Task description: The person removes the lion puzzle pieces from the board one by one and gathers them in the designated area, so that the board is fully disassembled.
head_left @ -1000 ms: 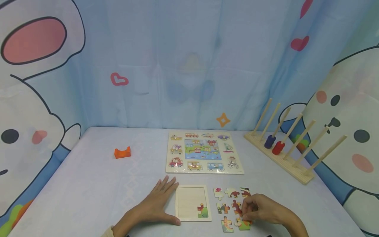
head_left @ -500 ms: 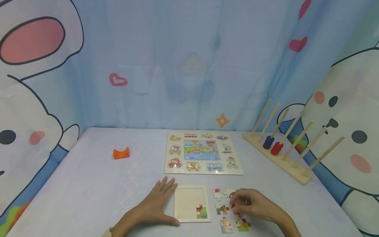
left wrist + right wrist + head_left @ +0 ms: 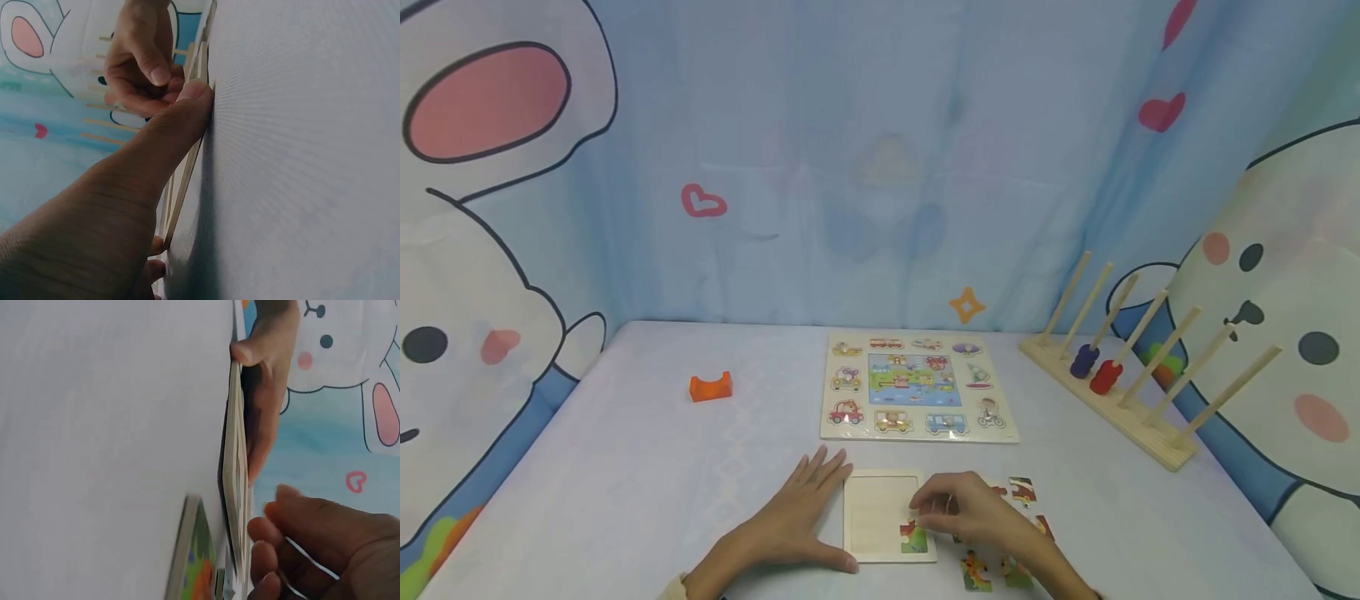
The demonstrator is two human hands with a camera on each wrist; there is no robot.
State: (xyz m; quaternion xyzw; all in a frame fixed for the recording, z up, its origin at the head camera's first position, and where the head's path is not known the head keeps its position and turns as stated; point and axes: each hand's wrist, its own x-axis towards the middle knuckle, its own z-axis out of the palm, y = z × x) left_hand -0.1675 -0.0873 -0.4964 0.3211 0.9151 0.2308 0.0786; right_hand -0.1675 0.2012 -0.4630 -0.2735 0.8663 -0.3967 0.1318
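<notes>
A shallow wooden puzzle tray (image 3: 874, 515) lies on the table with one jigsaw piece (image 3: 913, 541), green and red, in its near right corner. My left hand (image 3: 801, 521) lies flat with spread fingers against the tray's left side, the thumb (image 3: 197, 94) at its edge. Over the tray's right edge, my right hand (image 3: 961, 510) has loosely bent fingers (image 3: 265, 534), the tips close by the piece's top. Nothing shows between them; whether they touch the piece I cannot tell. Several loose pieces (image 3: 975, 572) lie right of the tray, partly hidden by my right forearm.
A wooden picture board (image 3: 917, 425) with vehicles lies behind the tray. At the back right stands a pegged wooden rack (image 3: 1108, 400) with blue beads (image 3: 1084, 361) and red beads (image 3: 1106, 377). An orange curved block (image 3: 711, 387) sits at the left.
My right hand has moved left from the loose pieces to the tray's right edge, uncovering a red piece at the far right. My left hand stays at the tray.
</notes>
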